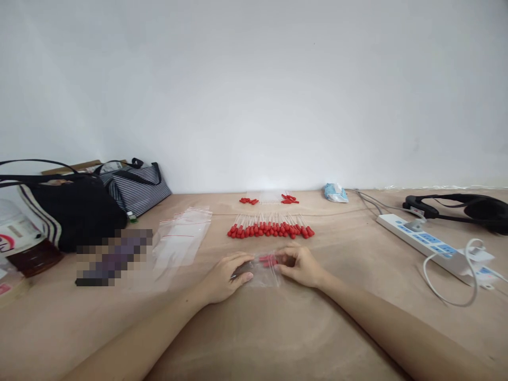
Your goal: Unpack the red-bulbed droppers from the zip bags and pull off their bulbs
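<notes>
A clear plastic zip bag [257, 279] lies between my two hands, low over the table. My left hand [228, 278] is closed on the bag's left end, thumb towards the middle. My right hand [300, 266] is closed at its right end, slightly blurred, beside a few red dropper bulbs [269, 260]. Whether those bulbs are inside the bag or partly in my right fingers I cannot tell. Just beyond my hands lies a row of droppers [271, 229], their red bulbs facing me and thin clear stems pointing away.
Flat zip bags [184, 235] lie on the left. Small red-bulb groups [249, 201] lie near the wall. A blue-and-white packet [335, 192], power strip [426, 241] with cables and black headset [460, 206] are right. Bags [85, 203] and a bottle [29, 243] stand left.
</notes>
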`<state>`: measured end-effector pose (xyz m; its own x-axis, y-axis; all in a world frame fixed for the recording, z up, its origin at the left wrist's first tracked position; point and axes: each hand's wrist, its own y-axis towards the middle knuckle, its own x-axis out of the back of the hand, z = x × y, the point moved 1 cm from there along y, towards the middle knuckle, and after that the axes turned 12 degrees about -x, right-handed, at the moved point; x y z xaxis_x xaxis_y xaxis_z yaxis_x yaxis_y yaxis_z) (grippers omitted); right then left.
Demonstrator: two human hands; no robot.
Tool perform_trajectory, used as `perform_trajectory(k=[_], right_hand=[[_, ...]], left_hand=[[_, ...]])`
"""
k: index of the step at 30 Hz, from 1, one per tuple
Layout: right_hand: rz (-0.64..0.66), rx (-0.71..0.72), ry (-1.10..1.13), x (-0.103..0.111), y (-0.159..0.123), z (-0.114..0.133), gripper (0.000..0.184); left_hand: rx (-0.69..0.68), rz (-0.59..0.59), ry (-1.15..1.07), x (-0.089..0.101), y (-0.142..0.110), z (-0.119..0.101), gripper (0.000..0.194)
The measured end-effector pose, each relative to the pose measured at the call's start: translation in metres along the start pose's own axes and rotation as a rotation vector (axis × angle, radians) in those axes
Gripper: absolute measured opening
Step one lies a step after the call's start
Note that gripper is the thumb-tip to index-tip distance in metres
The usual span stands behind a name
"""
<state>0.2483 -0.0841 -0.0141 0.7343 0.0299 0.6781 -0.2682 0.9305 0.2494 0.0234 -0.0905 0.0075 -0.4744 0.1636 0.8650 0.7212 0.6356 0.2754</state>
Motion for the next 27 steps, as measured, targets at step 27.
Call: perform_trajectory(k=[27], right_hand=[[0.343, -0.175, 0.335, 0.039, 0.001, -0.011, 0.015]], left_hand=[[-0.011, 0.102, -0.025, 0.002, -0.002, 0.002, 0.043]])
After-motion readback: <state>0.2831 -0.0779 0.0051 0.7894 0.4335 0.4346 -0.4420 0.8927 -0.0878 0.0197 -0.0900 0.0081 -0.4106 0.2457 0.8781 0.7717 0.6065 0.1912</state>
